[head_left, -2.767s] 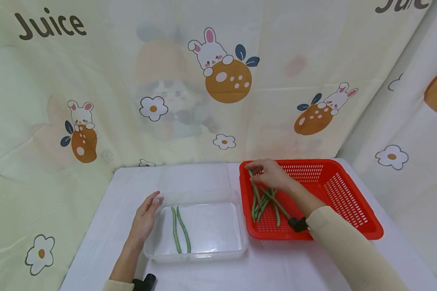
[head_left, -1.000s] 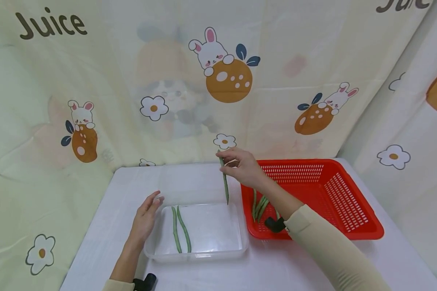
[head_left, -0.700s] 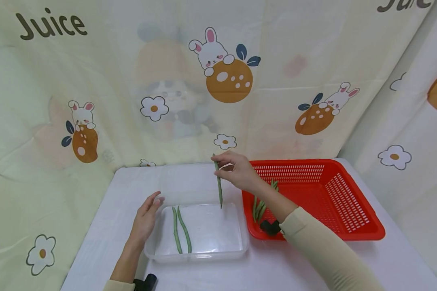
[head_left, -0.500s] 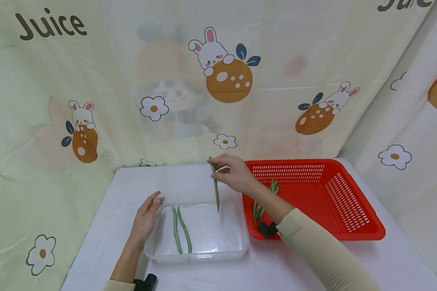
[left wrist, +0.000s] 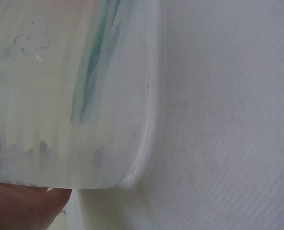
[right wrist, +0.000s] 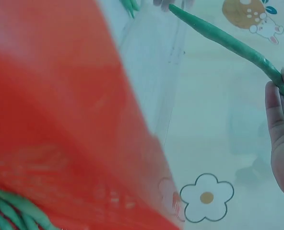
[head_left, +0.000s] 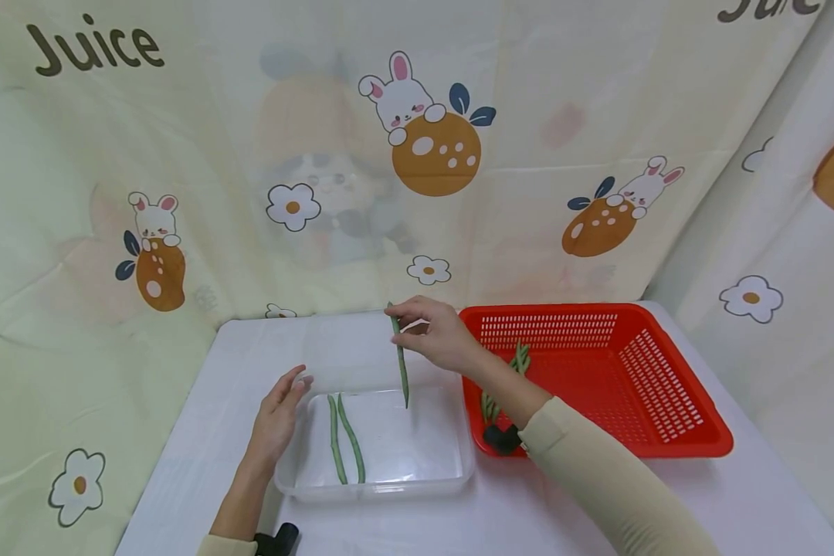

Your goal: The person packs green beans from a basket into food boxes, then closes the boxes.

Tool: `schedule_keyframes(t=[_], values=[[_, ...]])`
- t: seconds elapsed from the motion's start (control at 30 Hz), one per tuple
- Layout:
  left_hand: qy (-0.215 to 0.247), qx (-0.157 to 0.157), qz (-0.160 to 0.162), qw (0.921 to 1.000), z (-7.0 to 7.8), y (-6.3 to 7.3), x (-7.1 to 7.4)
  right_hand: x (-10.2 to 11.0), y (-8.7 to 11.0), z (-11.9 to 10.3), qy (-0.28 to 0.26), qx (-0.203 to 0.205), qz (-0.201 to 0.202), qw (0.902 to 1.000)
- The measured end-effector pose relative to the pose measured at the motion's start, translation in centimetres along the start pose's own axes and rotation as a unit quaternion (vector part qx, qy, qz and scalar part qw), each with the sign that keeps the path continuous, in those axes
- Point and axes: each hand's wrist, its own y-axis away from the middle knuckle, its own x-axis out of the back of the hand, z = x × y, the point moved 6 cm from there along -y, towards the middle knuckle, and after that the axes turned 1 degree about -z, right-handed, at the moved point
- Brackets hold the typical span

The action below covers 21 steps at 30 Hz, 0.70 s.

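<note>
My right hand (head_left: 434,332) pinches the upper end of a green bean (head_left: 401,367) between thumb and fingers. The bean hangs nearly upright, its lower tip overlapping the back of a clear plastic box (head_left: 417,452). In the right wrist view the bean (right wrist: 233,43) stretches out from the fingertips. Two more green beans (head_left: 336,440) lie side by side in the left half of the box. Along the box's left wall rests my left hand (head_left: 274,421), fingers fairly straight and thumb near the rim. Its skin (left wrist: 22,206) shows just past the box's corner in the left wrist view.
A red perforated basket (head_left: 598,378) stands right of the box, close to it. Several green beans (head_left: 523,357) lie at its left end, partly hidden by my right forearm. A white cloth covers the table (head_left: 361,340); a printed curtain (head_left: 514,232) hangs behind.
My right hand took a bean out of the basket and carried it left to above the back of the box, lowering slightly. The left hand and the two beans in the box stayed put.
</note>
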Motion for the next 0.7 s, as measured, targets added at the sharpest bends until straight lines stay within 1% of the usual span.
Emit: schedule_keyframes(t=[0.13,0.23,0.43,0.7], values=[[-0.001,-0.006,-0.001,1.0,0.0,0.0,0.0,-0.7,-0.1,-0.4,-0.005,0.007,-0.007,0.9999],[-0.004,-0.011,0.001,0.9999,0.1,0.2,0.0,-1.3,-0.2,-0.5,-0.01,0.004,-0.012,0.9999],[-0.006,-0.012,0.006,0.9999,0.1,0.3,0.0,-2.6,-0.4,-0.5,-0.026,0.0,-0.018,0.9995],[-0.001,-0.004,0.004,1.0,0.0,0.1,0.0,-4.1,-0.3,-0.3,-0.002,-0.009,-0.028,0.9996]])
